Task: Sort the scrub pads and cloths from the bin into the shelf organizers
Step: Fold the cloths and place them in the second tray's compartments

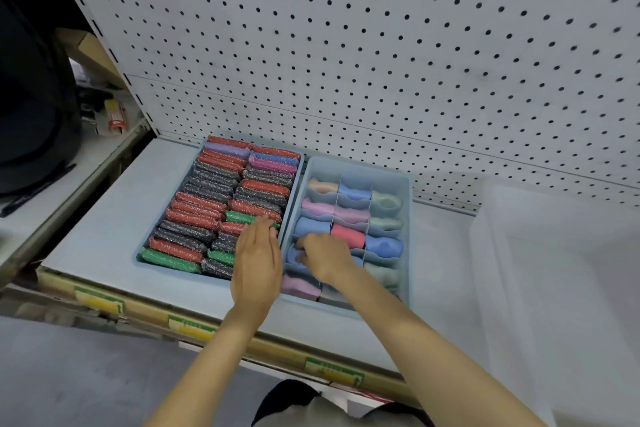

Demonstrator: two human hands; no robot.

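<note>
Two blue organizers sit side by side on the shelf. The left organizer point(145, 253) is packed with two rows of glittery scrub pads point(204, 191) in red, black, green and purple. The right organizer point(407, 191) has a divider grid holding rolled cloths point(346, 234) in pink, blue, red and pale green. My left hand point(256, 263) lies flat with straight fingers over the near right end of the scrub pads. My right hand point(323, 255) has curled fingers pushing on a blue cloth point(294, 255) in a near-left cell of the right organizer.
A clear plastic bin point(554, 288) stands on the shelf at the right. A white pegboard point(346, 45) rises behind the organizers. The shelf's front edge point(194, 322) carries yellow-green price labels. Boxes and dark objects sit on the neighbouring shelf at far left.
</note>
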